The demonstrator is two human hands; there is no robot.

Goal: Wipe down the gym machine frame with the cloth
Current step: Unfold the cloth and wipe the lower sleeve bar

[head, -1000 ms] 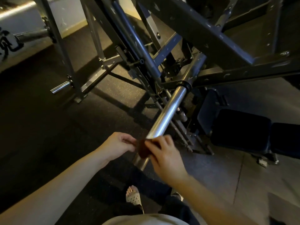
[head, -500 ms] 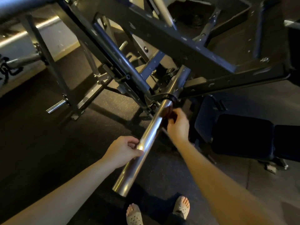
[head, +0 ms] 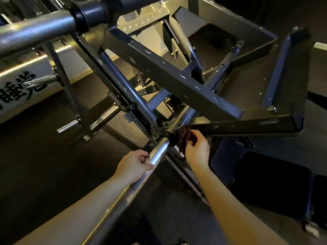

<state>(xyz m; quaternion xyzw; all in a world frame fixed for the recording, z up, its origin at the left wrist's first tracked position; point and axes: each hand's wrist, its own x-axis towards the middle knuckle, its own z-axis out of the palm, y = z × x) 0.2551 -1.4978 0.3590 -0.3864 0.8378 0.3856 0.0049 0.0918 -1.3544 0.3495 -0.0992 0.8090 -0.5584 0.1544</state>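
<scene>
since a moment ago both hands have moved up the bar (head: 158, 152). left hand (head: 133, 163) curls round it, steadying; the cloth (head: 186, 137), pinched by the right hand (head: 197, 151), sits at the frame (head: 177, 80) joint. wrap and twist it firmly there.

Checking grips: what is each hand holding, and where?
Left hand grips the chrome bar below its black collar; right hand pinches the dark red cloth against that collar.
</scene>
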